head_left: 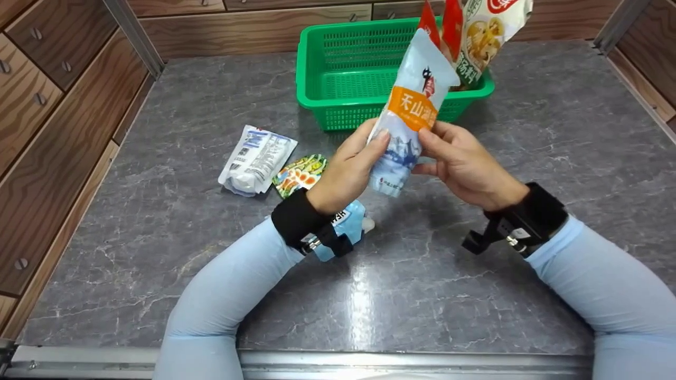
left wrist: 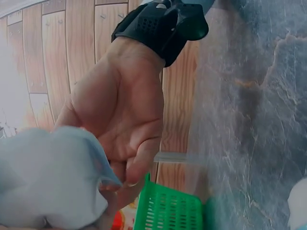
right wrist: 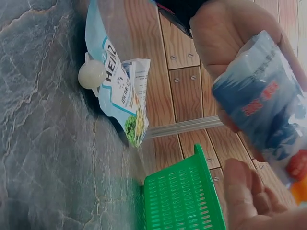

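Note:
A pale blue plastic packet [head_left: 404, 113] with an orange band and a mountain picture is held aloft, tilted, in front of the green basket [head_left: 338, 113]. My left hand [head_left: 351, 166] grips its lower left side, thumb across the front and fingers behind. At the packet's right edge, my right hand [head_left: 465, 161] pinches it with the thumb in front; its other fingers are partly hidden behind. In the right wrist view, the packet [right wrist: 268, 96] sits against the left palm. Close to the left wrist camera, the packet [left wrist: 48, 177] looks pale and blurred.
Inside the basket's right end stand red packets [head_left: 451, 26] and a soup-base bag [head_left: 483, 39]. Left of my hands lie a white pouch [head_left: 256, 161] and a colourful packet [head_left: 301, 174]. Under my left wrist is a blue HEINZ spouted pouch [head_left: 356, 221]. Wood-patterned drawers [head_left: 253, 26] border the grey table.

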Demonstrator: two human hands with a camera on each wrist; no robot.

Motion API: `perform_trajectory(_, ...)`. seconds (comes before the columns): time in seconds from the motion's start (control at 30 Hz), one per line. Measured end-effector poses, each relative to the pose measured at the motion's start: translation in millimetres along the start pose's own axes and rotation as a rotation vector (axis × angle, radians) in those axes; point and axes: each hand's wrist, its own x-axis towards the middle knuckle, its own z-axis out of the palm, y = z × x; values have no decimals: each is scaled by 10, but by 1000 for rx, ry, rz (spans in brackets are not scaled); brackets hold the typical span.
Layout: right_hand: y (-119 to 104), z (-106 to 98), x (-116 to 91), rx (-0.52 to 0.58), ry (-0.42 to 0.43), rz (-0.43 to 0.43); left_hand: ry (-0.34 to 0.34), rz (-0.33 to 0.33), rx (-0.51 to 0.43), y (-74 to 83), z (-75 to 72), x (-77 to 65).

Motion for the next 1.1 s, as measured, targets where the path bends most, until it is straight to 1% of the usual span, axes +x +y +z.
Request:
perform_trajectory(0.07, 4, 9, -4, 1, 15, -29, -15, -17, -26, 5, 10, -8)
perform_trajectory(0.13, 8, 16, -5, -6, 51, -54, -18, -40, -13, 21, 16, -17)
perform_trajectory(0.27, 23, 19, 2, -12, 125, -79, 22, -79, 132, 111, 37, -49)
perform_trajectory(0.33, 30, 17, 4, -17, 150, -81, 42, -99, 183, 144, 46, -63)
perform_trajectory(0.4, 34, 15, 3, -28, 167, -84, 48, -118, 196, 168, 50, -70)
perform_trajectory(0.5, 33, 20, -3, -41, 182, -96, 41, -134, 201, 113, 12, -47)
perform_trajectory(0.63, 29, 34, -14, -64, 205, -133, 14, -135, 243, 27, -68, -5)
perform_trajectory(0.77, 29, 49, -18, -103, 219, -175, -4, -125, 311, 11, -145, 13)
perform_trajectory(0.9, 6, 56, -38, -193, 225, -216, -25, -125, 415, 152, -132, -11)
perform_trajectory(1.0, -12, 61, -60, -269, 219, -231, -54, -115, 479, 159, -147, -3)
perform_trajectory(1.1, -20, 67, -71, -334, 214, -239, -69, -94, 534, 36, -215, 35)
